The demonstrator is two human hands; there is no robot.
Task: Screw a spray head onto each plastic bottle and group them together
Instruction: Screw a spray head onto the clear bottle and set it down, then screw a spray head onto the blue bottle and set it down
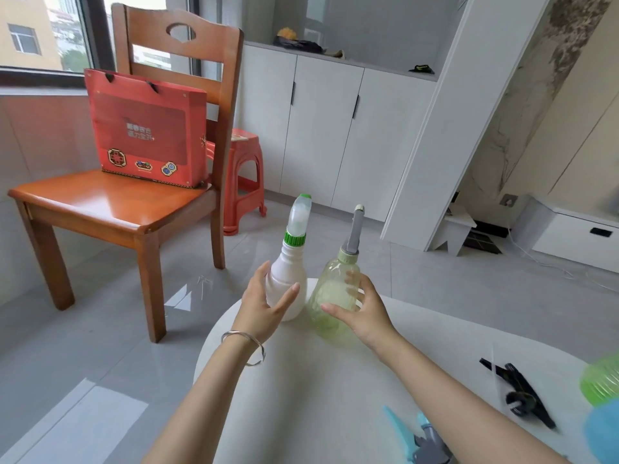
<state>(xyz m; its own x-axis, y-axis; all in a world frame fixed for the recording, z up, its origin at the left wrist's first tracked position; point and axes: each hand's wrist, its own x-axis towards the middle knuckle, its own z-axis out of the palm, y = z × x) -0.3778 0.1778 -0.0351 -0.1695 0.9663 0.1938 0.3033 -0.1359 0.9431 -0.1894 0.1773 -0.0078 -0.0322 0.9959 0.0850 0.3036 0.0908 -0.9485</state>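
Two bottles stand side by side at the far edge of the round white table point(318, 396). The left one is a white bottle point(288, 279) with a green collar and a clear spray head. Touching it on the right is a pale green see-through bottle point(330, 293) topped by a grey spray head point(354, 229). My left hand point(264, 303) curves around the white bottle's left side, fingers spread. My right hand point(361, 306) wraps the green bottle from the right. A loose blue and grey spray head point(422, 440) lies near the table's front edge, partly hidden by my right arm.
A black spray head point(519, 393) lies at the right of the table. Blurred green and blue bottle parts point(603, 406) show at the right frame edge. A wooden chair point(110, 202) with a red gift bag, a red stool and white cabinets stand beyond the table.
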